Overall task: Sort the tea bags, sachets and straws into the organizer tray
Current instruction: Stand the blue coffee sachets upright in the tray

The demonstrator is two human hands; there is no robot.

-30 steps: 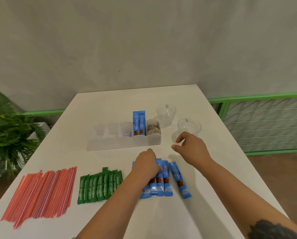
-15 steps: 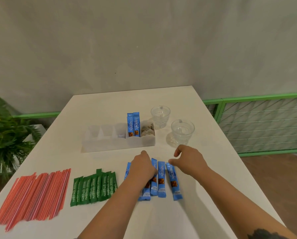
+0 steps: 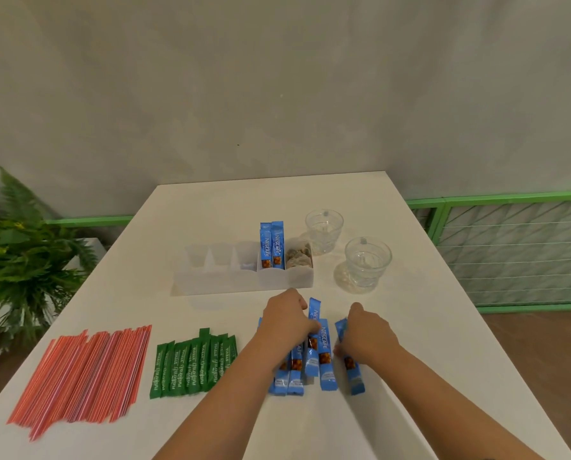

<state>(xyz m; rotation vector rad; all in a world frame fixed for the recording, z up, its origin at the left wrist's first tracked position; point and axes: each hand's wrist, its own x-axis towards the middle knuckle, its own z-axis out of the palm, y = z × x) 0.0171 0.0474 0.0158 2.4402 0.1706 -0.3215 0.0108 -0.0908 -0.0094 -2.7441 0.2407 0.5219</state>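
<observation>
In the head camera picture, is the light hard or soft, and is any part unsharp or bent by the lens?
Head view: soft, even light, with only faint shadows beside the two glass cups; wide-angle lens makes the white table narrow strongly toward the wall; red straws at the lower left look slightly smeared; both hands are fairly sharp.

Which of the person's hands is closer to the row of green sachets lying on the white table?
Left. The left hand sits just right of the green sachets, over the blue sachets. The right hand is further right, beyond those.
</observation>
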